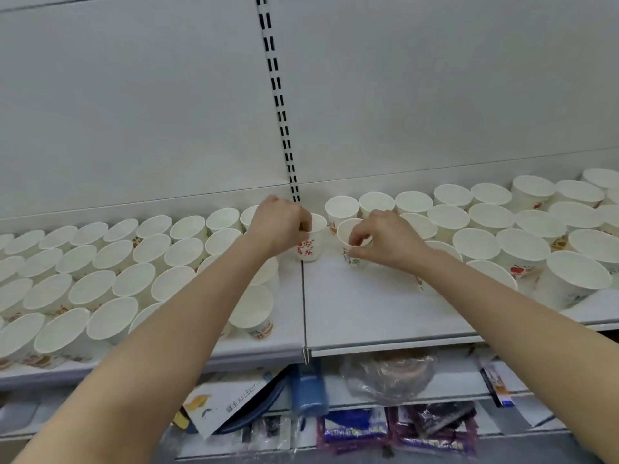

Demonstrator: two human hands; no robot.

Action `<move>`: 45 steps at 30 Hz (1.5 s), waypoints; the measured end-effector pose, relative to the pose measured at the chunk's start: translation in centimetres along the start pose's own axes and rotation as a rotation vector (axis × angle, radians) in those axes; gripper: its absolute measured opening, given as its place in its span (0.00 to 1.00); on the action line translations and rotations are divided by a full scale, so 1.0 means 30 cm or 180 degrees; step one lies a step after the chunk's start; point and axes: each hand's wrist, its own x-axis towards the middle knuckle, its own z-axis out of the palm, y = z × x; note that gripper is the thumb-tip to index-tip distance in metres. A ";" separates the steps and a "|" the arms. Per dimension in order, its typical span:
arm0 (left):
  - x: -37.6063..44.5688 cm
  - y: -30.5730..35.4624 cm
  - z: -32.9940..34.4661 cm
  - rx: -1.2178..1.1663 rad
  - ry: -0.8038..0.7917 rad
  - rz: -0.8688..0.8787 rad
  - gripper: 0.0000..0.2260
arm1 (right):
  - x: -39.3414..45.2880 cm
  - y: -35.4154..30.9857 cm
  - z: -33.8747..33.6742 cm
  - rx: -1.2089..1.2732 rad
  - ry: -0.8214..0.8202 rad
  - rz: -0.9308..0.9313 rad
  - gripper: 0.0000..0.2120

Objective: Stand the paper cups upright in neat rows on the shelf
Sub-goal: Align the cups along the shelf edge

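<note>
Reaching over the shelf point(385, 316), two bare arms end in two hands, each on one cup. The left hand point(279, 227) curls its fingers over the rim of a cup point(310, 244) standing upright just left of the seam between the two shelf boards. The right hand point(385, 241) pinches the near rim of a second cup point(351, 244) between thumb and fingers; this one tilts slightly and stands just right of the seam. The two cups are near each other but apart.

The rest of the cups are too many and too much overlapped for an exact count. The left block point(100, 272) shows about five rows, packed rim to rim, with a few dozen cups. The right block point(502, 229) shows about four rows running off the right edge, some two dozen in view. The forearms hide several cups in both blocks. A bare patch of shelf lies in front of the held cups.

All the cups are white paper, round and tapered, open side up, with red and green print on their sides. The shelf and back panel are smooth pale grey, and a slotted upright point(281, 105) runs up the panel. On the lower shelf lie a blue object point(308, 388), a clear plastic bag point(392, 376) and purple packets point(432, 430).
</note>
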 end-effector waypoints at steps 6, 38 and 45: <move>0.013 -0.026 0.017 0.0199 0.0010 -0.0106 0.04 | -0.022 0.011 0.028 0.0001 0.0175 -0.0054 0.03; 0.077 -0.100 -0.212 -0.1046 0.0853 -0.0355 0.06 | 0.191 -0.012 0.132 0.0124 0.0543 0.0460 0.06; 0.032 -0.114 -0.200 -0.1127 0.0745 -0.0515 0.05 | 0.215 -0.018 0.163 -0.0117 0.0879 0.0215 0.11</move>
